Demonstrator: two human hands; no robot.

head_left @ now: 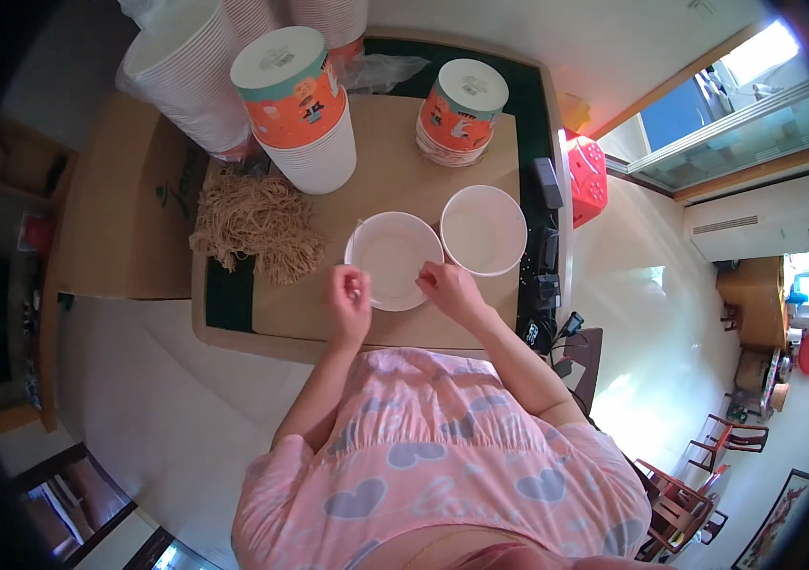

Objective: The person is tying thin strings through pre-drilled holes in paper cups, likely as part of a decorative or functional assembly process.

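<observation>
In front of me stands an open white paper tub [395, 255], its mouth facing up. My left hand [350, 299] is at its near left rim, with fingers curled together. My right hand [452, 290] is over its near right rim, also closed in a pinch. Whatever either hand holds is too small to make out. A second white tub [483, 230] stands close on the right, open side up. To the left lies a tangled heap of tan paper-like strings [257, 228].
Behind stand a tall stack of white tubs topped by an orange-and-teal printed one [293, 109] and a shorter printed stack [464, 112]. Bagged tub stacks [186, 71] rise at far left beside a cardboard box [129, 195]. Chargers and cables [545, 290] line the table's right edge, near a red stool [587, 178].
</observation>
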